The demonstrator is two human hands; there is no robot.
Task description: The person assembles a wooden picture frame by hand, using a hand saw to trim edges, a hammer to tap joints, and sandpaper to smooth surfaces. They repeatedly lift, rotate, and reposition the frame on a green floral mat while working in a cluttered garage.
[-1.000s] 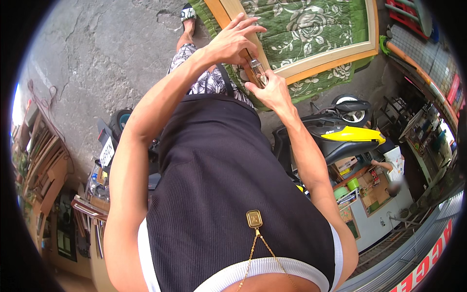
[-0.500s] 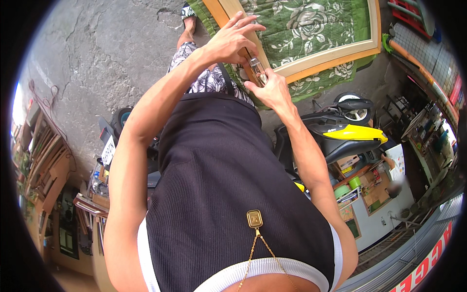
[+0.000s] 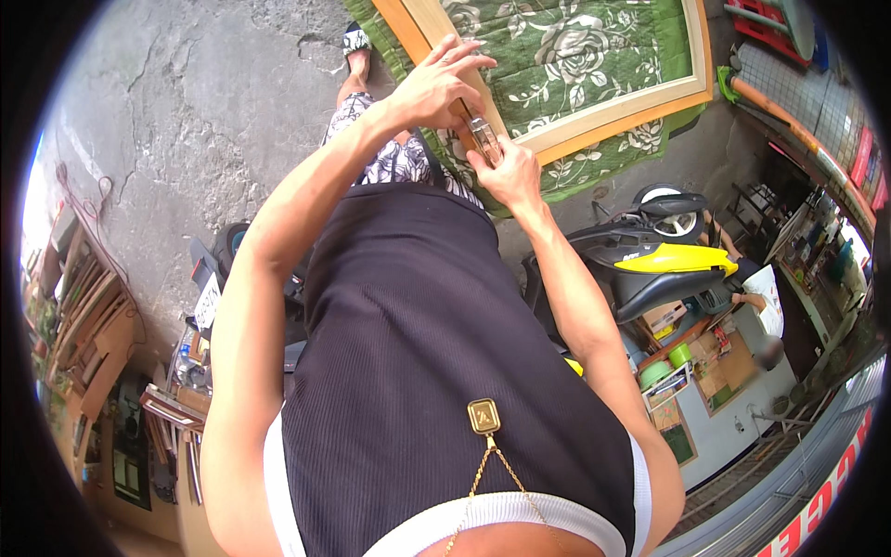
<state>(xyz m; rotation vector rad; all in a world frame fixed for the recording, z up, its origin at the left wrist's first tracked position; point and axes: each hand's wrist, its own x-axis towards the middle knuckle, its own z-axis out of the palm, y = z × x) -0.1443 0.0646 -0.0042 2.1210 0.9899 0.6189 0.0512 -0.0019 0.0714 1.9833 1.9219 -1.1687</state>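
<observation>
A light wooden frame (image 3: 613, 110) lies on a green flower-patterned cloth (image 3: 566, 46) on the ground. My left hand (image 3: 436, 85) rests on the frame's near rail with fingers spread and curled over the wood. Just below it my right hand (image 3: 506, 172) grips a small metal tool (image 3: 483, 135), whose shiny end touches the same rail. The part of the tool inside my fist is hidden, and my dark ribbed top fills the middle of the view.
Cracked grey concrete (image 3: 186, 121) spreads to the left. A black and yellow scooter (image 3: 650, 260) stands on the right. Wooden pieces and clutter (image 3: 102, 343) line the left edge. A sandalled foot (image 3: 357, 42) shows beside the frame's corner.
Both hands stay on the frame's rail with the tool between them; only small shifts of hands and view are visible.
</observation>
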